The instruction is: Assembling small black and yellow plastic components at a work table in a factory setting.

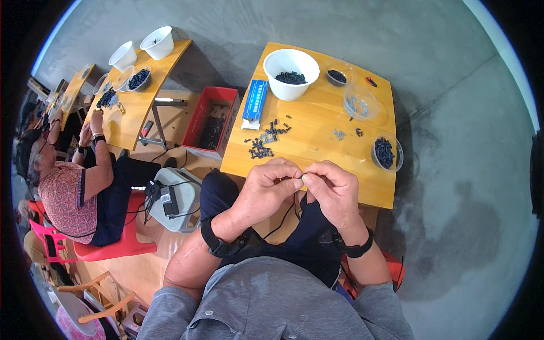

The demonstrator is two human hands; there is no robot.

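Observation:
My left hand (267, 186) and my right hand (335, 191) meet fingertip to fingertip over the near edge of the wooden table (309, 130). Both are closed in a pinch on something tiny and dark, mostly hidden by the fingers. Just beyond my left hand lies a loose pile of small black plastic parts (260, 152), with a few more strewn behind it. A little heap of small clear bits (339, 135) sits farther back, next to a couple of black pieces (358, 132). Off to the right, a clear round tub (400, 153) holds many dark parts.
At the back stand a white bucket (289, 59) with black parts, a blue box (255, 105), two more clear tubs (361, 102) and a red-and-black tool (371, 82). A red bin (207, 122) and grey stool (178, 198) are left. Another person (73, 187) works there.

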